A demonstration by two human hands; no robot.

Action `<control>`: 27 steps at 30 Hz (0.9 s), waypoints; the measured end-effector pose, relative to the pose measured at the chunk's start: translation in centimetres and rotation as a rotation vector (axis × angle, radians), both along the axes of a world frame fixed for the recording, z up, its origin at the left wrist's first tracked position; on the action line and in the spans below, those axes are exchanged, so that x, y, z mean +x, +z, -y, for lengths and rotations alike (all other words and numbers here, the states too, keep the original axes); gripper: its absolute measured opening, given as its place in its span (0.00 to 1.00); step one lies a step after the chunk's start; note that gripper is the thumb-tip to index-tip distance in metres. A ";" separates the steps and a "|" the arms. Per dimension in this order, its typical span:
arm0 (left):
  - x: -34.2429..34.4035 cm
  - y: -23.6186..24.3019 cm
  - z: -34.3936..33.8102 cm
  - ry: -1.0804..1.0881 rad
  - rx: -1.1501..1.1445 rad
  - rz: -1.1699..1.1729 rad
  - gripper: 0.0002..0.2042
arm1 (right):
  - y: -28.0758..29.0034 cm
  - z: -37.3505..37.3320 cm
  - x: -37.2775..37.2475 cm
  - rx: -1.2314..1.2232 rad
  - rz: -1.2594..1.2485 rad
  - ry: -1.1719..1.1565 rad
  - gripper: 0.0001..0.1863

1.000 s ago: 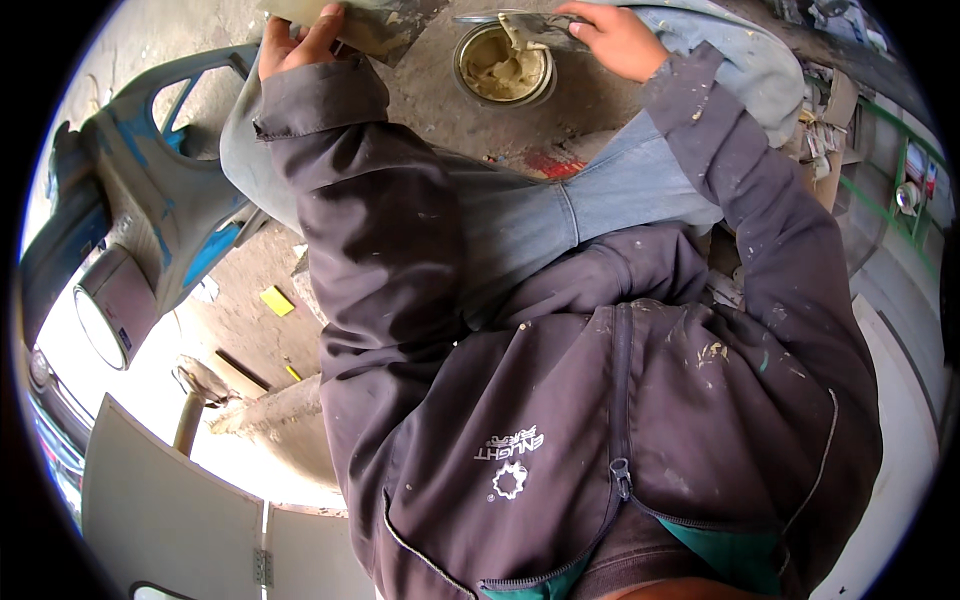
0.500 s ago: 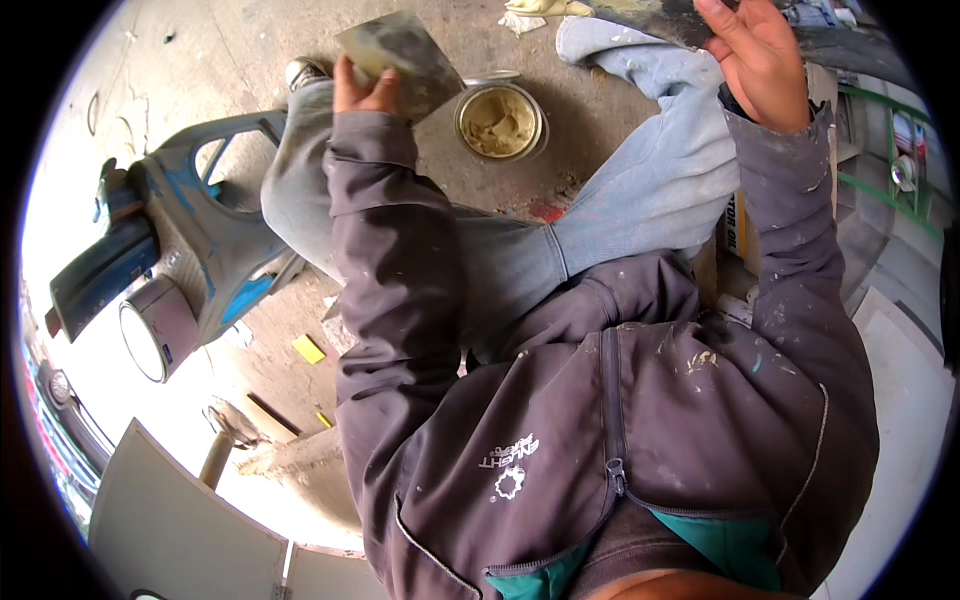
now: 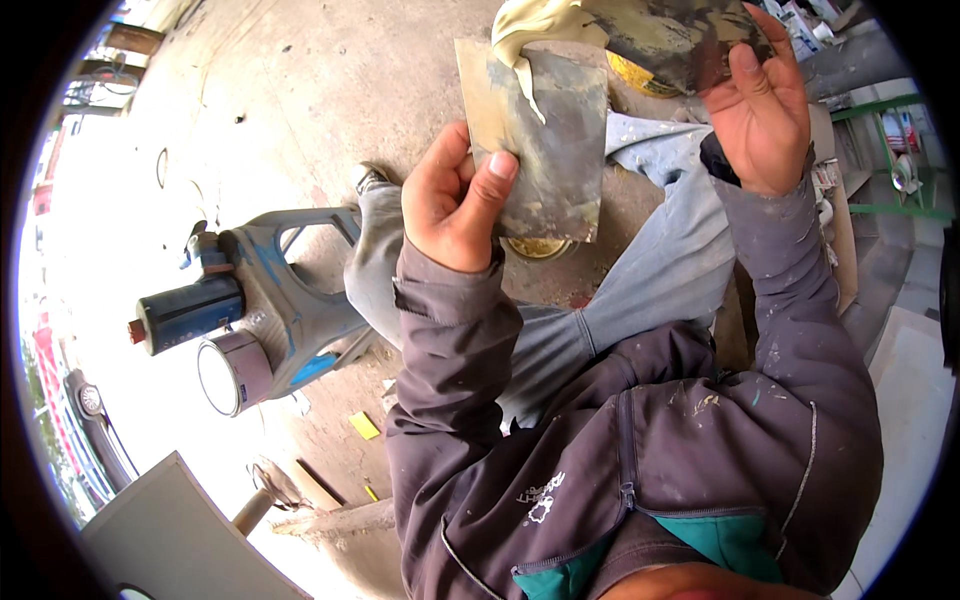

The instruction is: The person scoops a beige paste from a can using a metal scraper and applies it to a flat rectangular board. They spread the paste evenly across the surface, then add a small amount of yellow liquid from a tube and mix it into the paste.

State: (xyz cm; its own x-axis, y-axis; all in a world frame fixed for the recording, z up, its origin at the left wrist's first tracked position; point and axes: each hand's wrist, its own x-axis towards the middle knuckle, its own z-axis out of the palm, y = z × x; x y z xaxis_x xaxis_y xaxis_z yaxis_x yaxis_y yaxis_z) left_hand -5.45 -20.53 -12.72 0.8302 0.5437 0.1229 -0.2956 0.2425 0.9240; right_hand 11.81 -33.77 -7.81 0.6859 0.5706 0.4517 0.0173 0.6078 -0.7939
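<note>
My left hand grips a thin rectangular metal spreader, thumb on its upper face and fingers beneath. My right hand holds a second, darkly stained spreader by its right end. Cream-coloured putty is heaped on that spreader's left end, and a tongue of it hangs onto the left spreader. Below and mostly hidden by the left spreader stands an open can of putty, between my outstretched legs in light jeans. Something round and yellow peeks out under the right spreader.
On the left a grey step stool with blue patches carries a white-and-grey can and a dark blue bottle. A yellow sheet lies on the concrete floor. A green metal frame stands right; a pale panel is lower left.
My left hand has moved right, bringing its spreader over the putty can and under the putty-laden end of the other spreader. The right spreader shows more, with its putty touching the left one.
</note>
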 end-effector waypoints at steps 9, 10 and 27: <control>-0.6 3.2 1.0 0.134 0.129 -0.017 0.15 | -0.9 2.1 2.6 0.049 -0.069 0.242 0.22; -0.7 3.7 1.0 0.128 0.136 -0.027 0.15 | -0.4 2.0 2.4 0.041 -0.079 0.240 0.22; 0.3 8.1 -0.3 0.149 0.097 0.188 0.16 | 5.9 0.9 1.9 0.069 0.190 0.277 0.25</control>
